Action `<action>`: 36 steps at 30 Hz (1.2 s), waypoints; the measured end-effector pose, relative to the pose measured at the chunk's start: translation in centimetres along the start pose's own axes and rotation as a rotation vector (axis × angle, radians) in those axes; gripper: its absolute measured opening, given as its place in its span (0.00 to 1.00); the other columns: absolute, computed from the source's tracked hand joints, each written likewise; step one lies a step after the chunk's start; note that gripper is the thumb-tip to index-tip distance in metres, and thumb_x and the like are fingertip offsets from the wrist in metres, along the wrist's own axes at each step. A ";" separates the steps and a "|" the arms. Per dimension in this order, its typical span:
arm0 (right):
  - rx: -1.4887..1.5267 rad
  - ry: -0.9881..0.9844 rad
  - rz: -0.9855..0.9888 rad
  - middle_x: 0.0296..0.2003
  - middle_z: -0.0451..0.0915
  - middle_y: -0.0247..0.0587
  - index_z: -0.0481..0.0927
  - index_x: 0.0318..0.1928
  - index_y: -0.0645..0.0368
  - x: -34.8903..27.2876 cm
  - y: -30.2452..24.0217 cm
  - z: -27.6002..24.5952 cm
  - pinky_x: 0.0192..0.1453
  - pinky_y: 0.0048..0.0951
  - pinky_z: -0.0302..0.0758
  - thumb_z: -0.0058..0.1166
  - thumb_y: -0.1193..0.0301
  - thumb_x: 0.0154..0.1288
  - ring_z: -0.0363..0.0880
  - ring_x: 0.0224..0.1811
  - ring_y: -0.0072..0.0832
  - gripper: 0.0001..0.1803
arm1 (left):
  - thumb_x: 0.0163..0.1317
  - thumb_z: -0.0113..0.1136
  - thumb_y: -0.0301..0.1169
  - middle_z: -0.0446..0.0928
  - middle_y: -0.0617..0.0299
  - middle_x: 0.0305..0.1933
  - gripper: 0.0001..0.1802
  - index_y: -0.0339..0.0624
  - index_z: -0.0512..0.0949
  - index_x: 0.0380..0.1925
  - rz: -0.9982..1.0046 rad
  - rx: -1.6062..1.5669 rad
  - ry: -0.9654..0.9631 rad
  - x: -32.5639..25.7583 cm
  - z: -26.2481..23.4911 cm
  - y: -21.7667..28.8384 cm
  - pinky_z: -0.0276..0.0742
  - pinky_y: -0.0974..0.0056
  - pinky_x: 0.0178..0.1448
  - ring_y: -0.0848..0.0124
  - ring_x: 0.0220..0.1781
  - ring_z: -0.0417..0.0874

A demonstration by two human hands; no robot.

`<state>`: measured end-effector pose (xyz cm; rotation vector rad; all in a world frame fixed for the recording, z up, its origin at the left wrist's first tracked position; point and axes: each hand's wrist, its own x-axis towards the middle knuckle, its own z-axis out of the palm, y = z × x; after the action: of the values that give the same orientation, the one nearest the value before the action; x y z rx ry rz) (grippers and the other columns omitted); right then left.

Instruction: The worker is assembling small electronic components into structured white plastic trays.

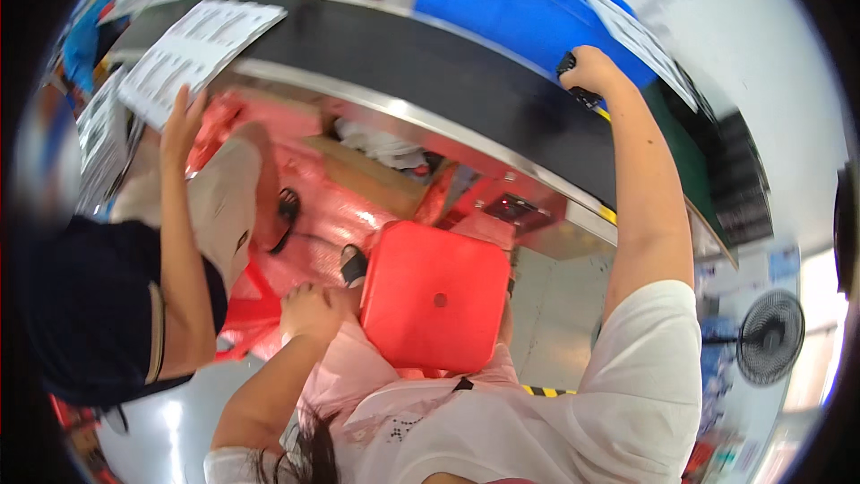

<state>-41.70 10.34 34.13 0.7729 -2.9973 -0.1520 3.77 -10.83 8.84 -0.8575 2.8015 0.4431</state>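
Note:
My right hand (595, 72) is stretched far out over the dark conveyor belt (421, 72), its fingers closed on small black parts (584, 97) whose kind I cannot make out. Just beyond it stands a big blue bin (502, 4). My left hand (312, 312) lies on my left thigh, fingers laid over the pink cloth and holding nothing. Next to it, between my legs, is the square seat of a red plastic stool (439, 291) with a small hole in the middle.
At the left a co-worker's hand (182, 121) touches a white tray (202, 45) at the belt's edge. Below the belt stand a cardboard box (376, 181) and a red control panel (520, 206). Black trays (739, 179) are stacked right. A fan (770, 338) stands farther right.

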 end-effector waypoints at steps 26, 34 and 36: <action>0.529 0.050 0.340 0.30 0.77 0.48 0.76 0.40 0.72 -0.1 35.8 15.0 0.40 0.33 0.71 0.56 0.70 0.37 0.76 0.32 0.36 0.25 | 0.53 0.52 0.38 0.75 0.55 0.41 0.14 0.43 0.78 0.35 -0.014 0.145 0.116 1.3 2.3 2.1 0.67 0.52 0.52 0.55 0.48 0.74; 0.527 -0.129 0.383 0.55 0.70 0.53 0.56 0.65 0.67 0.5 37.0 15.2 0.58 0.30 0.66 0.66 0.57 0.45 0.71 0.55 0.38 0.50 | 0.53 0.51 0.39 0.76 0.56 0.41 0.14 0.43 0.78 0.34 -0.010 0.163 0.127 1.7 2.4 2.7 0.68 0.53 0.51 0.57 0.47 0.74; 0.406 -0.083 0.420 0.57 0.68 0.54 0.55 0.66 0.65 -0.3 37.7 15.4 0.62 0.32 0.63 0.65 0.52 0.47 0.66 0.61 0.39 0.51 | 0.53 0.51 0.39 0.76 0.56 0.41 0.14 0.43 0.78 0.34 0.002 0.159 0.126 2.0 2.2 2.5 0.69 0.53 0.51 0.57 0.48 0.74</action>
<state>-60.58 44.62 22.75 0.1323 -3.2245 0.4602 0.93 -9.17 6.79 -0.8767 2.9034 0.1687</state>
